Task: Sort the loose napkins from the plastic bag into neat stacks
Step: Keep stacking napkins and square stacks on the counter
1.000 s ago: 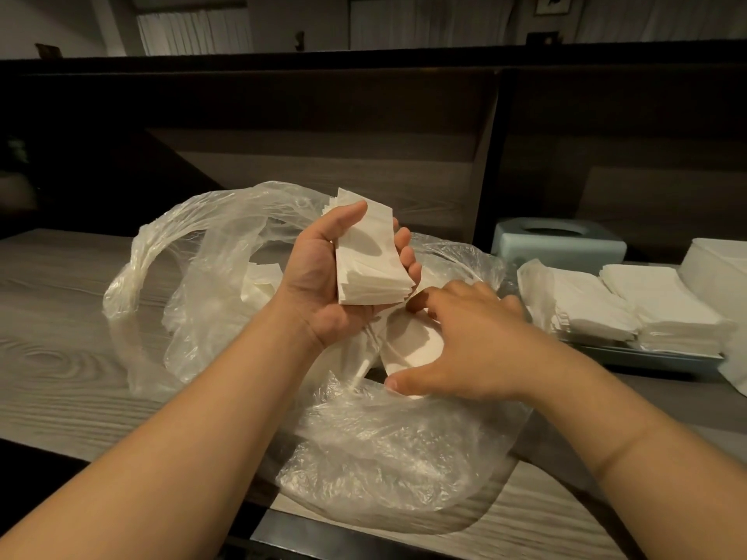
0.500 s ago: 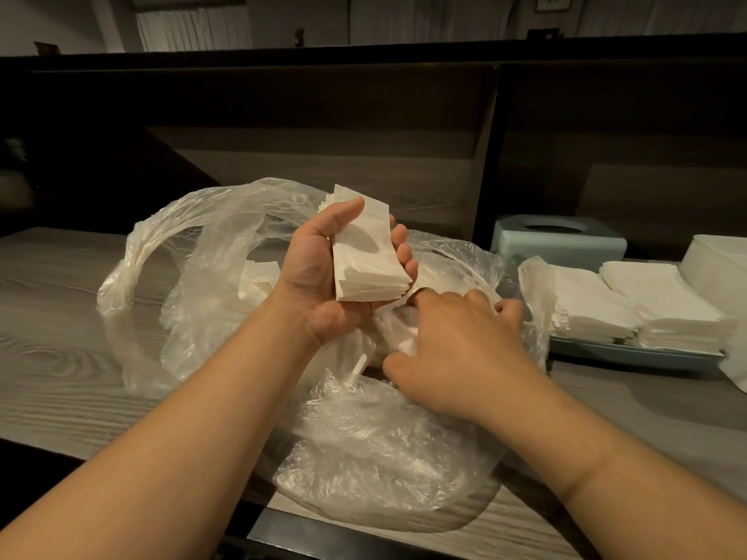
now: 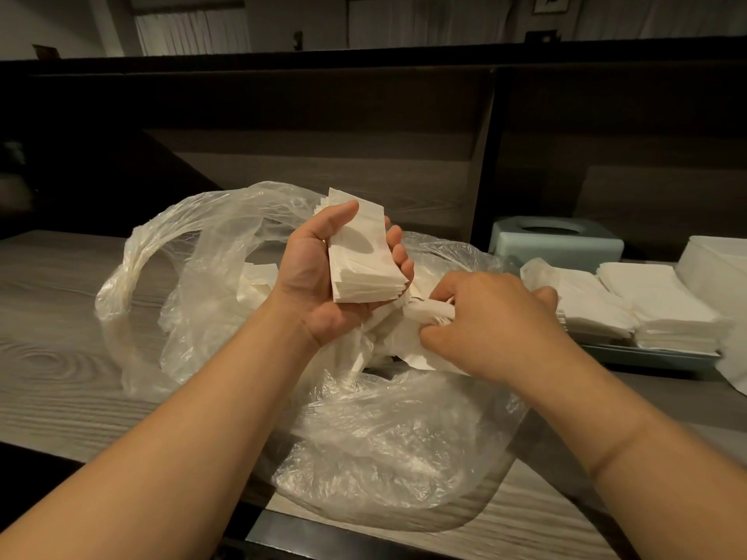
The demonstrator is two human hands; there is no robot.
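A clear plastic bag point(image 3: 388, 446) lies crumpled on the wooden table point(image 3: 60, 365), its mouth open towards me. My left hand point(image 3: 319, 284) is raised over the bag, palm up, and grips a squared stack of white napkins point(image 3: 361, 256) between thumb and fingers. Just to its right, my right hand point(image 3: 491, 317) is inside the bag's mouth and pinches a few loose napkins point(image 3: 428, 313) with curled fingers. More loose napkins point(image 3: 254, 282) show through the plastic further left.
On the right, a shallow blue tray point(image 3: 655, 355) carries two neat napkin stacks point(image 3: 663, 301). A pale blue tissue box point(image 3: 556, 238) stands behind it, and a white pack point(image 3: 715, 260) sits at the far right. A dark wooden partition rises behind the table.
My right hand has gone deeper into the bag and closed on loose napkins. The left hand has kept its stack in about the same place.
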